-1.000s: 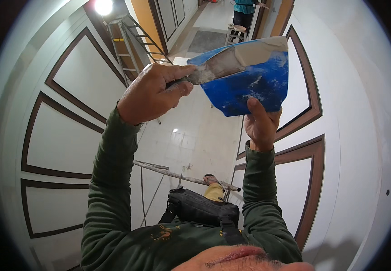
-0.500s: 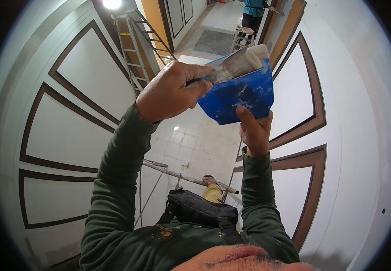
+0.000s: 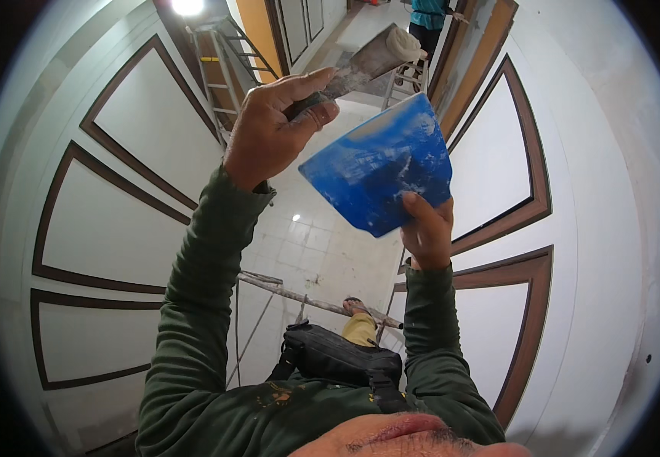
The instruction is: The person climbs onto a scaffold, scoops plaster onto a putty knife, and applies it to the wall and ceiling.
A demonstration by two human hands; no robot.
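Note:
Closed round the handle of a putty knife (image 3: 366, 62) is my left hand (image 3: 275, 126). A thick lump of pale putty (image 3: 404, 44) clings to the knife's far end, and its blade is smeared grey. My right hand (image 3: 427, 232) grips a wide blue plastic spreader (image 3: 379, 164) by its near edge, thumb on top. White smears and a dark patch mark the spreader's face. The knife is held beyond the spreader, apart from it. Fingers under the spreader are hidden.
Metal stepladders (image 3: 219, 65) stand at the far left under a bright lamp (image 3: 188, 6). A person in a blue top (image 3: 427, 19) is at the far end near another ladder. Below me runs a scaffold pole (image 3: 307, 295). Brown-framed panels (image 3: 147, 99) line both walls.
The putty knife has lifted off the spreader and moved away upward, carrying the putty lump. The spreader has tilted and come slightly nearer and left.

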